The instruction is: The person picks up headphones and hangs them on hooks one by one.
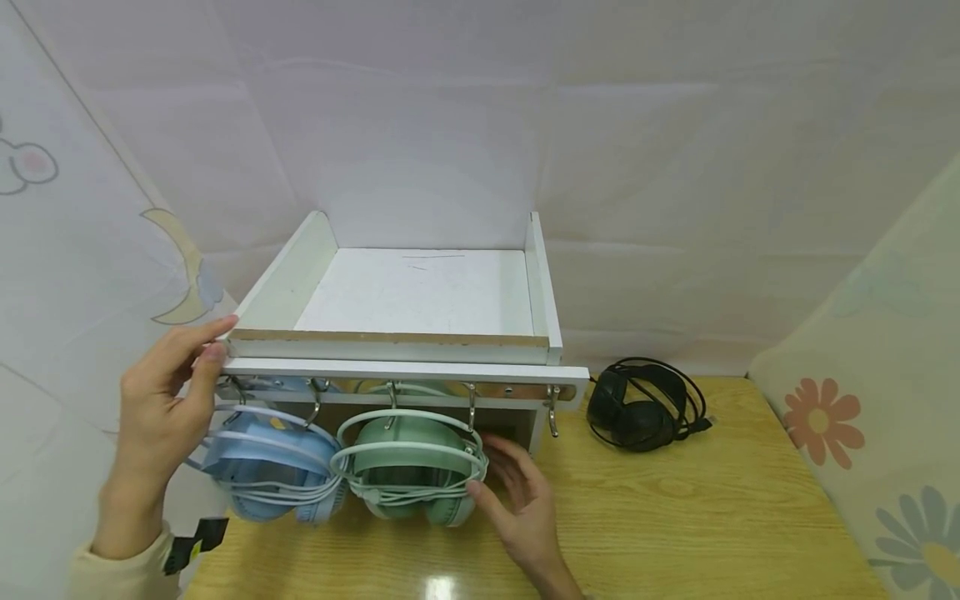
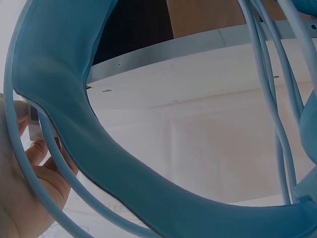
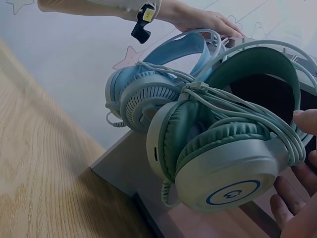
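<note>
Two headsets on the rail, one of them in hand

A person's right hand [image 1: 525,508] grasps the green headset [image 1: 411,433] by its right side, with the thumb in front, near the looped cable, and the fingers behind. The headset is below the rail [image 1: 420,367], at the third and fourth hooks counted from the left; which of them bears it is hard to tell. Its headband is uppermost and its ear cups point down, above the table [image 1: 675,517].

The left hand [image 1: 168,400] pinches the left front corner of the white shelf [image 1: 420,287] — thumb below, forefinger above. The left wrist view shows this grip partly hidden behind the band and cable of the blue headset.

That blue headset [image 1: 262,450] hangs just left of the green one, at the first two hooks, its own cable wound in loops across the front. From the right wrist camera the two overlap, the green nearer, with a round blue logo on its outer cup.

A fifth hook [image 1: 553,408] is at the rail's right end. Beyond it, to the right of the shelf, a black headset [image 1: 648,425] lies on the table — its cable coiled about it, close to the pale backdrop [image 1: 645,167].
</note>
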`<state>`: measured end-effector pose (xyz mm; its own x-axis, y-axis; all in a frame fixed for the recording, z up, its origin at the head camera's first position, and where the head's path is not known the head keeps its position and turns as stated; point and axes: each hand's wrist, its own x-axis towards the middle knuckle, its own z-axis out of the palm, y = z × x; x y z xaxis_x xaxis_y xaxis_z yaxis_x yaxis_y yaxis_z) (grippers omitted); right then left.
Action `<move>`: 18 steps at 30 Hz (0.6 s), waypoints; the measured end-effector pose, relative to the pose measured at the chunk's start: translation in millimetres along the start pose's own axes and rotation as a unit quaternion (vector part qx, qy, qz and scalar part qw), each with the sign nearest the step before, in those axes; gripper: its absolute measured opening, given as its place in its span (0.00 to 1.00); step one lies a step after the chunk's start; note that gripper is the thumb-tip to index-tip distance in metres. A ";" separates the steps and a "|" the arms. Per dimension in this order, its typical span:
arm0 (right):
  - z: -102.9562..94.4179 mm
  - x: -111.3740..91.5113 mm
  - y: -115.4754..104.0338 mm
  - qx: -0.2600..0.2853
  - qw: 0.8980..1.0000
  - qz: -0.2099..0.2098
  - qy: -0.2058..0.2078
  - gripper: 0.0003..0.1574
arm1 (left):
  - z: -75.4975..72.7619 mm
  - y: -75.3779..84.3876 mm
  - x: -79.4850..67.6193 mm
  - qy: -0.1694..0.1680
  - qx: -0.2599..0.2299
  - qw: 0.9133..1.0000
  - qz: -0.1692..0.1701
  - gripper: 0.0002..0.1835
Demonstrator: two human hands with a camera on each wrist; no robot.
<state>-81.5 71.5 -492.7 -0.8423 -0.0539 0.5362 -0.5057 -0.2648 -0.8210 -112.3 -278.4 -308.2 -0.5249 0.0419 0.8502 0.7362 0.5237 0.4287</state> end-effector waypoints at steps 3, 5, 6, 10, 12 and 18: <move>-4.3 -1.0 0.2 -0.001 1.000 -0.002 -0.009 0.36 | -0.1 0.0 0.1 0.001 0.002 1.000 0.000 0.14; -7.6 -1.3 0.2 0.003 1.000 -0.005 -0.013 0.36 | 0.0 -0.1 0.2 0.002 0.003 1.000 0.002 0.14; -9.3 -1.4 0.2 0.005 1.000 -0.007 -0.015 0.35 | 0.2 -0.2 0.4 0.003 0.002 1.000 0.003 0.14; -16.1 -0.9 0.0 0.015 1.000 -0.008 -0.013 0.31 | 0.6 -0.3 0.8 0.006 -0.002 1.000 0.005 0.14; -18.9 -1.1 -0.8 0.015 1.000 -0.004 -0.009 0.29 | 0.5 -0.8 0.6 0.007 -0.005 1.000 0.006 0.14; -26.4 -4.9 -3.3 0.002 1.000 0.017 0.019 0.20 | 0.1 -1.2 -0.1 0.002 -0.001 1.000 0.007 0.14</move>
<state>-80.6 98.0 -497.9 -0.8657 -0.0271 0.4998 -0.4756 -0.2667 -0.8382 -113.2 -279.0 -308.9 -0.5127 0.0456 0.8574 0.7446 0.5208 0.4176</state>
